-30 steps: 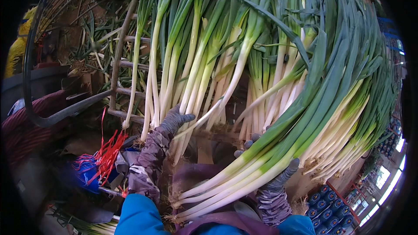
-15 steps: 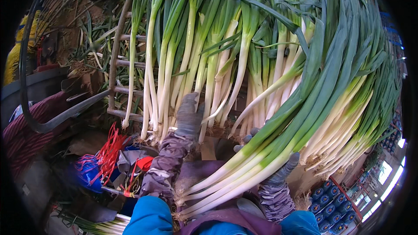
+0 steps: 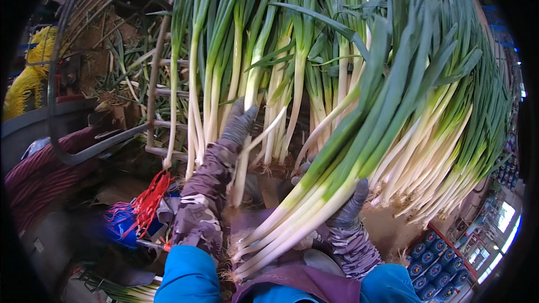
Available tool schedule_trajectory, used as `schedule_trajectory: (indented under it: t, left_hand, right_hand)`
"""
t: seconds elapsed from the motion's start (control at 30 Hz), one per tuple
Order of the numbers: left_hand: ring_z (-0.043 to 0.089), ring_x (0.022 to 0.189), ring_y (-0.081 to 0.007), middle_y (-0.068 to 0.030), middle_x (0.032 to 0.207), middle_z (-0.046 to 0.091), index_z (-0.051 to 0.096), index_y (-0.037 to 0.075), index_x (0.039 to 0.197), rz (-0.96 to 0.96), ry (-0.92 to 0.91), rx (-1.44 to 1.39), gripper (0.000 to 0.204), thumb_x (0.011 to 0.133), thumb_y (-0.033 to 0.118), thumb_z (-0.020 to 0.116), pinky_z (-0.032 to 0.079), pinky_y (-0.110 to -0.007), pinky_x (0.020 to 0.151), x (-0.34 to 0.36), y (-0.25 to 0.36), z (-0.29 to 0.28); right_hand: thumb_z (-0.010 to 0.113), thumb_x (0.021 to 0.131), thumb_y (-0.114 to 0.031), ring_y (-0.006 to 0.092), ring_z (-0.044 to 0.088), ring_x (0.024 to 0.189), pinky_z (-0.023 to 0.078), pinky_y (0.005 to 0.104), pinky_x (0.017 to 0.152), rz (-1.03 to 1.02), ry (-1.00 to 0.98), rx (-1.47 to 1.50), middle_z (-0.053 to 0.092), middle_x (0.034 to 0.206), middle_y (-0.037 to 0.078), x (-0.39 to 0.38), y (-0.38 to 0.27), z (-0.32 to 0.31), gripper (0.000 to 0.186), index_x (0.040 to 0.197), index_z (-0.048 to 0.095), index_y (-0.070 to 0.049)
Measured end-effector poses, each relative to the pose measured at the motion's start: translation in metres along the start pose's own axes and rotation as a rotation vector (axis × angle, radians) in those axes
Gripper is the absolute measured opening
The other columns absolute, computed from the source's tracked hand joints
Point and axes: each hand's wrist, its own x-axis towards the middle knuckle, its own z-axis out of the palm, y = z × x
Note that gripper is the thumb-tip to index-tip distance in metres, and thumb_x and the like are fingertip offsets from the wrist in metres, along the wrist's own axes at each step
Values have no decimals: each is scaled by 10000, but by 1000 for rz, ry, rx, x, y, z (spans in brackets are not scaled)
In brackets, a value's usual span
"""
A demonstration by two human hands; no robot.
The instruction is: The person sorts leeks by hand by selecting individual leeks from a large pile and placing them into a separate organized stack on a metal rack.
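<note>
In my gloved right hand (image 3: 349, 206) rests a bunch of large green onions (image 3: 306, 219), slanting across my lap. Their white root ends point to the lower left and their green leaves run to the upper right. The hand's fingers wrap beneath the bunch, partly hidden by it. My left hand (image 3: 240, 123), also in a grey glove, is closed round the white part of one green onion stalk (image 3: 241, 174) whose roots hang below the others. Beside it, a thick row of green onions (image 3: 210, 95) lies with roots toward me.
A metal rack (image 3: 151, 95) stands under the row, with loose leaves on the ground behind. Red ties (image 3: 154, 202) hang over a blue bundle (image 3: 119, 225) at left. More green onions (image 3: 432, 157) are heaped at right, above a crate of blue bottles (image 3: 435, 266).
My left hand has drawn the stalk toward me, so its root end hangs lower than the row's. The right hand still holds its bunch, and the view has shifted slightly.
</note>
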Motion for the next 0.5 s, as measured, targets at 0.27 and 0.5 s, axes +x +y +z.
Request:
schedule_trajectory:
  t: [0.27, 0.5]
  left_hand:
    - [608, 708, -191, -110, 855, 631, 530, 13, 1222, -191, -282, 551, 419, 927, 270, 682, 521, -349, 631, -53, 86, -69]
    - [695, 861, -374, -234, 908, 684, 422, -33, 1245, -161, -216, 1442, 564, 912, 370, 636, 540, -475, 807, -77, 63, -26]
  right_hand:
    - [633, 879, -568, 267, 636, 1017, 544, 413, 899, -36, 27, -65, 630, 1145, 134, 10, 11, -7, 711, 1345, 488, -51]
    - [622, 889, -569, 259, 643, 985, 533, 379, 898, -52, 8, -40, 649, 1118, 139, 0, 4, 10, 688, 1323, 527, -43]
